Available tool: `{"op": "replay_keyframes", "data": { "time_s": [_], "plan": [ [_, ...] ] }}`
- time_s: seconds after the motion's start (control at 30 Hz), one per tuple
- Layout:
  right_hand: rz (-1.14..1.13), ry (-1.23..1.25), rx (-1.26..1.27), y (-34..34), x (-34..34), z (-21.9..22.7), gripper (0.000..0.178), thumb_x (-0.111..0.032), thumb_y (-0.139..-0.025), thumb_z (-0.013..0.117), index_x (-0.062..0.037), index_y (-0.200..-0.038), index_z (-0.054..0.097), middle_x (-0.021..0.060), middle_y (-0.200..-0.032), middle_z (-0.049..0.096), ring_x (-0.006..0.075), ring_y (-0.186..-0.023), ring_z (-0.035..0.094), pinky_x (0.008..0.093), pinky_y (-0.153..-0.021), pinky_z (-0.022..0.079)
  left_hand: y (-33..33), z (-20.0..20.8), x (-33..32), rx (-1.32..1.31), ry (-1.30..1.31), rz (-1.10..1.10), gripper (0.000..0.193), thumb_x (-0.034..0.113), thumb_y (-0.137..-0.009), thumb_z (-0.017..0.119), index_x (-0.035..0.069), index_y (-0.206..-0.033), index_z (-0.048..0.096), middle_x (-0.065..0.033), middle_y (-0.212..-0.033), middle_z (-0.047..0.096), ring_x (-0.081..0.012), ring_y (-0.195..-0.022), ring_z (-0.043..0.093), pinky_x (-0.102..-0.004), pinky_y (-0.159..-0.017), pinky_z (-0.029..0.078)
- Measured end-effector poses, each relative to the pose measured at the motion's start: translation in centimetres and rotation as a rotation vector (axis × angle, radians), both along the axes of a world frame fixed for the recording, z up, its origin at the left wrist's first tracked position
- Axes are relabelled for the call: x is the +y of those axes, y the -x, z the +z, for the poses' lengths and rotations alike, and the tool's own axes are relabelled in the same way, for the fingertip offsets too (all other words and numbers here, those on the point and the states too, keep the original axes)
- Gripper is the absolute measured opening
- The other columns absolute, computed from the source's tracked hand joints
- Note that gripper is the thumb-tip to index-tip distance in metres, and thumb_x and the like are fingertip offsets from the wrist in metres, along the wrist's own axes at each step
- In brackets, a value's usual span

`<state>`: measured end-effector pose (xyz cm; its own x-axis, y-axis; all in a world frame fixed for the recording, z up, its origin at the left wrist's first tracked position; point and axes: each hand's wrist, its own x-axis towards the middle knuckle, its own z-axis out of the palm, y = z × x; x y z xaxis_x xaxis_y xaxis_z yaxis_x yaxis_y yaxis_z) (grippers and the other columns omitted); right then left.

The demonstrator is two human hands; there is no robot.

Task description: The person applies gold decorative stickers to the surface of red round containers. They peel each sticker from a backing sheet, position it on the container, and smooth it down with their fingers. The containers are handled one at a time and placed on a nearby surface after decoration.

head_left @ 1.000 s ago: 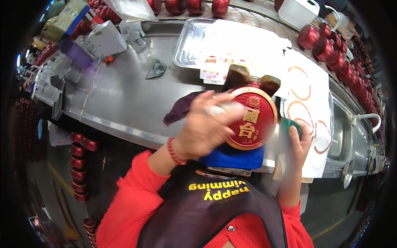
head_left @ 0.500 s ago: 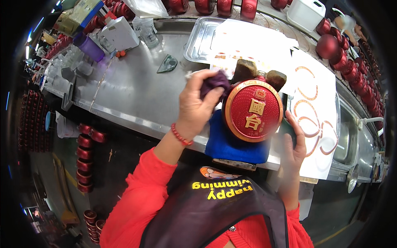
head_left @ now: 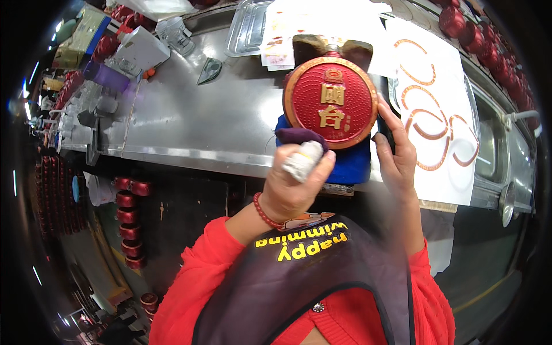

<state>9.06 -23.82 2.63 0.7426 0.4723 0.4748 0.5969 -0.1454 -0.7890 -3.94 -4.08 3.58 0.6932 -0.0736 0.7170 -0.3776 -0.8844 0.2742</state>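
Red round bottle, front showing, neck toward 12 o'clock, sits on blue padding at the tabletop edge; dark blocks at 11 and 1. Left hand: fingers pinched on bunched purple cloth, at the rim near 7 o'clock; white wrap on one finger. Right hand at 3 o'clock: thumb and fingers spread by the rim; can't tell if they grip the dark piece between them. Looks like rim wiping. To do it well: fold cloth under fingertips, press lightly, follow the gold band, avoid snagging the raised gold characters, brace 3 o'clock against the push.
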Motion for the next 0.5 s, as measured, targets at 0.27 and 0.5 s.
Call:
{"op": "replay_keyframes", "data": {
  "time_s": [0.27, 0.5],
  "plan": [
    [-0.009, -0.269, 0.381, 1.4, -1.1, -0.9, 0.052, 0.005, -0.096, 0.049, 0.0071, -0.148, 0.047, 0.0201, -0.145, 0.06, 0.0249, -0.135, 0.057, 0.0356, -0.115, 0.041, -5.9, 3.7, -3.7, -0.011, -0.358, -0.327, 0.021, 0.01, -0.07, 0.066, 0.0, -0.087, 0.071, -0.0049, -0.086, 0.058, -0.025, -0.09, 0.057, -0.0283, -0.078, 0.057],
    [-0.117, -0.18, 0.5, 1.6, -2.4, -1.0, 0.055, 0.004, -0.097, 0.049, 0.0068, -0.151, 0.042, 0.0207, -0.146, 0.059, 0.0274, -0.135, 0.057, 0.037, -0.114, 0.042, -14.3, 7.3, -3.2, 0.178, -0.472, -0.405, 0.007, 0.011, -0.078, 0.064, 0.006, -0.08, 0.07, -0.0063, -0.089, 0.064, -0.0254, -0.092, 0.06, -0.0328, -0.081, 0.053]
  ]
}}
